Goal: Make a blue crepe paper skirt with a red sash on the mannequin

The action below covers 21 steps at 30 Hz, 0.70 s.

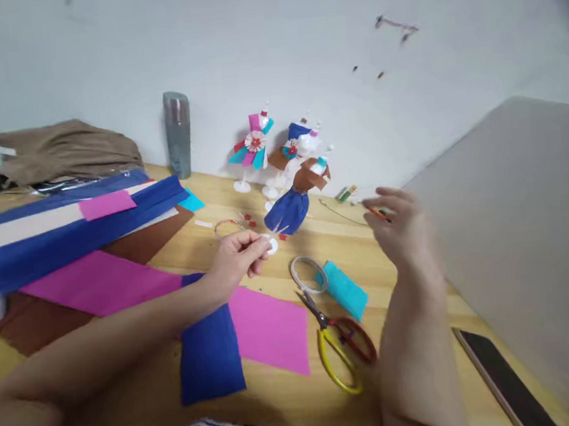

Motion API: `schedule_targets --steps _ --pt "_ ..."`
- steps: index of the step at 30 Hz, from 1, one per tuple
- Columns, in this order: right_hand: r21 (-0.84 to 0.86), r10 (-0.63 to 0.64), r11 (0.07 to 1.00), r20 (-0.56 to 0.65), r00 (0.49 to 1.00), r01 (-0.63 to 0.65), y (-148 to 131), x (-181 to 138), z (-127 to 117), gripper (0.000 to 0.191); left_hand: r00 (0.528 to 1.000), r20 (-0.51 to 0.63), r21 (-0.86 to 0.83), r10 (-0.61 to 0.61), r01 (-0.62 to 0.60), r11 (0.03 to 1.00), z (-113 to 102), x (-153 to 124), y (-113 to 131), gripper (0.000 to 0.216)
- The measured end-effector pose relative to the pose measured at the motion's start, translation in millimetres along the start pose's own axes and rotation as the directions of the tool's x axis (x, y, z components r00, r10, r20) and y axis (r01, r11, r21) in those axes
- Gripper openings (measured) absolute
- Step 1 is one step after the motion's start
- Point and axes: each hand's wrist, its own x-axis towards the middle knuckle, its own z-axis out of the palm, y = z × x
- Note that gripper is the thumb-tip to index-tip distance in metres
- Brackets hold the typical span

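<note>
My left hand pinches a small pale piece with pointed tips, in front of a paper doll in a blue skirt. A white round base shows just behind my fingertips. To the right, my right hand is raised over the table, blurred. Its fingers are closed around a small orange-red thing too smeared to name. Below and between the hands lie a roll of clear tape, yellow-and-red-handled scissors with their blades together, and a folded turquoise paper.
Two more decorated paper dolls stand by the wall beside a grey bottle. Blue, brown and pink crepe paper covers the left side, with a pink sheet in front. A phone lies at the right edge.
</note>
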Motion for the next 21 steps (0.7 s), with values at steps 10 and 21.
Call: schedule_targets --steps 10,21 --pt "0.206 0.061 0.976 0.049 0.997 -0.07 -26.0 -15.7 0.9 0.016 0.999 0.029 -0.009 0.015 -0.014 1.0 2.5 -2.0 4.0 0.033" --pt "0.649 -0.18 0.749 0.393 0.902 -0.134 -81.7 -52.0 19.7 0.012 0.999 0.052 0.027 0.015 -0.016 0.999 2.8 -3.5 7.0 0.033"
